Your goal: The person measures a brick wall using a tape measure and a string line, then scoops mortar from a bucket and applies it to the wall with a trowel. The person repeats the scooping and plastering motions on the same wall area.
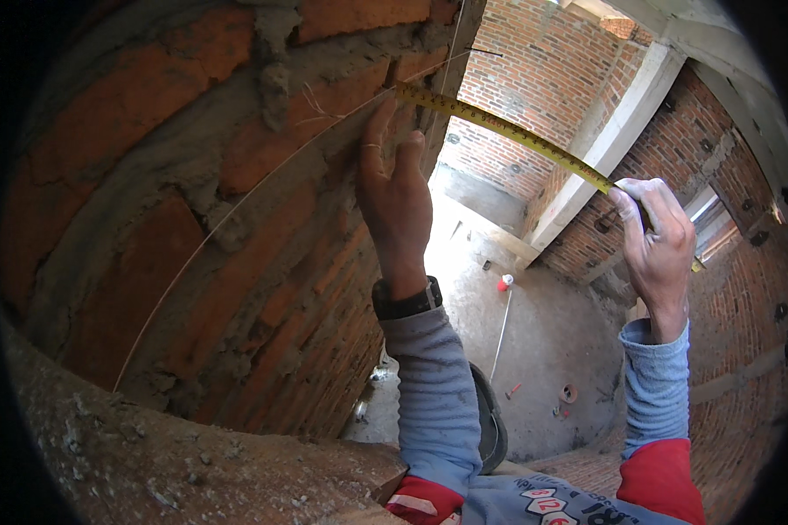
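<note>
A yellow tape measure (517, 133) stretches out between my two hands, its free end at the corner of the brick wall (263, 175). My left hand (396, 188) is raised against that wall, index finger stretched up to touch the end of the tape. Its thumb stands apart from the finger; the other fingers are mostly hidden. My right hand (657, 223) pinches the tape between thumb and fingers on the right, and a bit of yellow shows below the hand. A thin string (210, 234) crosses the wall and meets the corner near a dark nail (486, 52).
A rough mortar-covered ledge (193, 464) lies at the lower left. Far below is a concrete floor (464, 289) with a red-and-white object (505, 282) and scattered bits. A concrete column (608, 144) and more brick walls (534, 74) stand beyond.
</note>
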A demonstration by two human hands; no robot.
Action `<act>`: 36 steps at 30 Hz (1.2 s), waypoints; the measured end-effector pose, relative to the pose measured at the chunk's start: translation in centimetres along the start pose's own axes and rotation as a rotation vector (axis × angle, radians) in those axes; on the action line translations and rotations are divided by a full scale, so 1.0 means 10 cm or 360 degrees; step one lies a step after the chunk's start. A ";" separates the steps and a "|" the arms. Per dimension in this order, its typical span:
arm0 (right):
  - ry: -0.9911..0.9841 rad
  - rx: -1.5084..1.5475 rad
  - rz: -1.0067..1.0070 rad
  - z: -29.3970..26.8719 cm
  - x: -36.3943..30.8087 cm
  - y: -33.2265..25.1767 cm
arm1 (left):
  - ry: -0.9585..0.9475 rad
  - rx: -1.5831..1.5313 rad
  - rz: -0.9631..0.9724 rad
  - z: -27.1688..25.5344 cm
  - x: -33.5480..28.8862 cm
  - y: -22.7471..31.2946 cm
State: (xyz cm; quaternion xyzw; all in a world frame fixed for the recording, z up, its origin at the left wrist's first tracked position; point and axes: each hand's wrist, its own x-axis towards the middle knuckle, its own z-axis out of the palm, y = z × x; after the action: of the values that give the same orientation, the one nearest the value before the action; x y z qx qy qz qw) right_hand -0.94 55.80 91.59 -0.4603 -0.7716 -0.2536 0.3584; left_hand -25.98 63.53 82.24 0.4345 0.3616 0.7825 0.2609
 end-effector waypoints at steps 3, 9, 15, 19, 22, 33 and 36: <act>0.0015 -0.0003 -0.0009 0.00 -0.01 0.00 | 0.0002 0.0034 0.0006 -0.01 0.01 0.00; 0.0002 -0.0008 -0.0008 0.02 -0.02 0.02 | 0.0003 0.0052 -0.0055 -0.02 0.00 0.02; 0.0013 -0.0016 -0.0057 0.05 -0.02 0.02 | -0.0005 0.0085 -0.0009 -0.04 0.00 0.00; 0.0011 -0.0005 -0.0044 0.06 -0.02 0.02 | -0.0021 0.0100 -0.0007 -0.05 0.01 -0.01; 0.0001 -0.0011 -0.0025 0.06 -0.03 0.01 | -0.0034 0.0075 -0.0044 -0.05 0.01 0.03; -0.0027 -0.0014 0.0020 0.06 -0.04 0.02 | -0.0028 0.0035 0.0012 -0.03 0.04 0.00; -0.0014 -0.0033 -0.0023 0.06 -0.04 0.03 | -0.0027 0.0022 0.0033 -0.03 0.05 -0.07</act>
State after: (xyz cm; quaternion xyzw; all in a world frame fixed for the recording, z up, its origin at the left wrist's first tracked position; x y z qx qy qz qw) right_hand -0.76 56.12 90.91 -0.4595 -0.7737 -0.2623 0.3484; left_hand -26.43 64.22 81.81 0.4467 0.3603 0.7790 0.2527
